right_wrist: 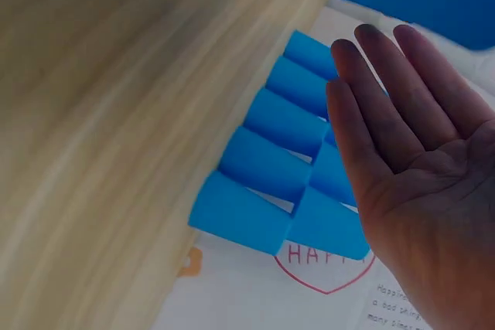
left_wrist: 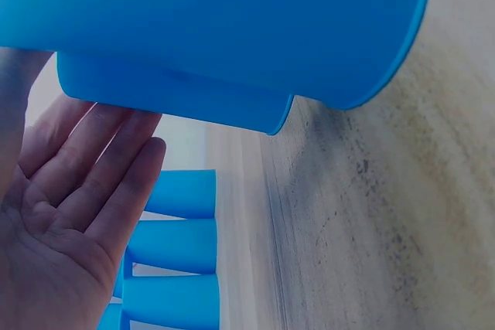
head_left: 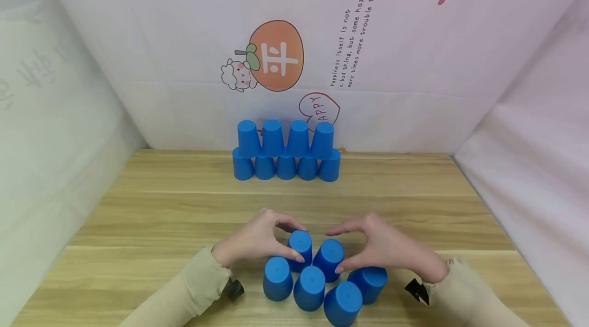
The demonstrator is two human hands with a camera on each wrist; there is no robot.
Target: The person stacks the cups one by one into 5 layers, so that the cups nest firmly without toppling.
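Several blue cups stand upside down near the front of the table. My left hand [head_left: 257, 237] holds the back-left blue cup [head_left: 300, 246], its thumb across the front and its fingers behind. In the left wrist view the fingers [left_wrist: 116, 160] lie along a cup [left_wrist: 178, 94]. My right hand [head_left: 382, 245] is around the cup beside it [head_left: 330, 258], thumb at the near side, fingertips reaching past the back. The right wrist view shows those fingers [right_wrist: 387, 106] nearly straight, apart from the cup behind.
Two stacked rows of upside-down blue cups [head_left: 286, 166] stand at the table's back, the upper row [head_left: 272, 138] bridging the lower. More loose cups [head_left: 309, 288] stand in front of my hands. A printed white cloth [head_left: 391, 61] hangs behind the wooden table [head_left: 161, 204].
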